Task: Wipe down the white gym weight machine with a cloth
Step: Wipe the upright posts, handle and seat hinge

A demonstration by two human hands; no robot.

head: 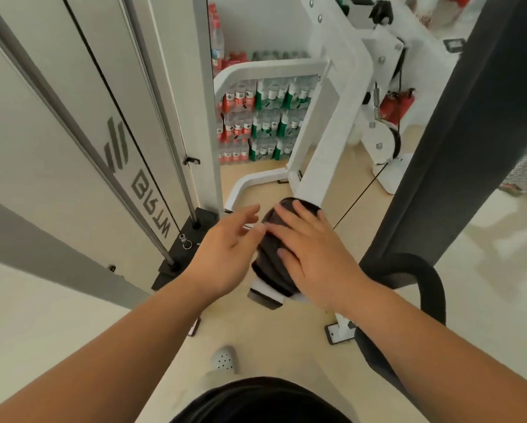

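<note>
Pressing the dark cloth [269,254] onto the near end of the white machine's sloping bar [317,148].

The right hand [314,261] lies flat on top, fingers [298,221] straight and spread, pinning the cloth where it drapes over the bar. The left hand [225,254] hovers just to its left, fingers loose and straight, holding nothing, one fingertip at the cloth's edge. The bar's long axis runs from its capped near end away and to the right, so the bare white metal lies far of the fingers. I'd judge the next stroke goes that way, right hand leading. Far left stands the grey weight-stack panel [72,154], right a dark pad [457,148], beyond them stacked bottled water [265,117] on a pale floor [485,270].
</note>
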